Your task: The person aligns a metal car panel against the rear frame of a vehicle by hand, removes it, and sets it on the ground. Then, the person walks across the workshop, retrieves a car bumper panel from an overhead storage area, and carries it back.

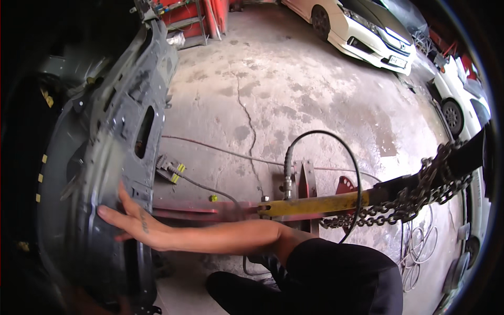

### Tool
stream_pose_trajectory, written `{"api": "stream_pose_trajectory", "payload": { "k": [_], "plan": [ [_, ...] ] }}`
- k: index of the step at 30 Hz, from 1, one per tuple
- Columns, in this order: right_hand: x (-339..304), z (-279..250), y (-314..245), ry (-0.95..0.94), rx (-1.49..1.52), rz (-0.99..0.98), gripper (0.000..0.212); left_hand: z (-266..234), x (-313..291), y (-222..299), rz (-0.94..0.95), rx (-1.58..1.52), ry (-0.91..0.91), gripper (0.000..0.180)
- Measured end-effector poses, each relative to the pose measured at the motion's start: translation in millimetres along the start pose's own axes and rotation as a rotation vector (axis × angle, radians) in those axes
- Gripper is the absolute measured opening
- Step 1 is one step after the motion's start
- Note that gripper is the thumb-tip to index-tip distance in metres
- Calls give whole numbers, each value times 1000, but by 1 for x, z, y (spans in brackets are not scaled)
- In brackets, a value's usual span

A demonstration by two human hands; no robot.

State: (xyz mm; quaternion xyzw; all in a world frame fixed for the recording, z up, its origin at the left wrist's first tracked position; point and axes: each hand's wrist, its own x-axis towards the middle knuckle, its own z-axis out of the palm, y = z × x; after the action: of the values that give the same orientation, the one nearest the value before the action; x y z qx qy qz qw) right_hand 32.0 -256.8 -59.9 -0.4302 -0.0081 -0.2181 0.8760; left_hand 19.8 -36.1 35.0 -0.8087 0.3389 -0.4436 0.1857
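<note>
Head view: one hand (pixel 137 223), lower left of frame, lies flat with fingers spread apart on the grey stripped car body panel (pixel 113 157) that fills the left side; it presses the metal and grips nothing. The forearm comes in from the lower middle, and I cannot tell for sure if it is the left or the right; it reads as the right, reaching across. No other hand is in frame. At mid frame a red and yellow pulling beam (pixel 310 205) runs from the panel toward the right, with a heavy chain (pixel 420 194) wrapped on its right end and a black hydraulic hose (pixel 336 152) looping above. Judging by this, the rig looks set up and chained, and the panel is only being felt or checked; any straightening appears unfinished. Cracked concrete floor (pixel 294 89) at centre, white cars (pixel 362 26) upper right.
</note>
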Motion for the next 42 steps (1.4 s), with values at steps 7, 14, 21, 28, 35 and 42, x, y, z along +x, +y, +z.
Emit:
{"api": "stream_pose_trajectory", "payload": {
  "k": [7,14,21,28,35,42],
  "plan": [
    [10,28,-37,166,115,330,89,0,4,-16,-43,-163,-177,80],
    [19,52,-79,310,169,437,99,-9,10,-11,-31,46,-314,82],
    [28,65,-96,427,131,561,97,-7,34,-27,-188,-382,-471,65],
    [31,57,-72,505,-20,489,91,-29,76,-28,-389,-548,-676,66],
    [45,65,-86,592,-83,710,96,-133,224,-53,-282,-594,-1085,47],
    [56,67,-84,700,-210,870,98,-103,227,-37,-269,-757,-1043,53]
  ]
}}
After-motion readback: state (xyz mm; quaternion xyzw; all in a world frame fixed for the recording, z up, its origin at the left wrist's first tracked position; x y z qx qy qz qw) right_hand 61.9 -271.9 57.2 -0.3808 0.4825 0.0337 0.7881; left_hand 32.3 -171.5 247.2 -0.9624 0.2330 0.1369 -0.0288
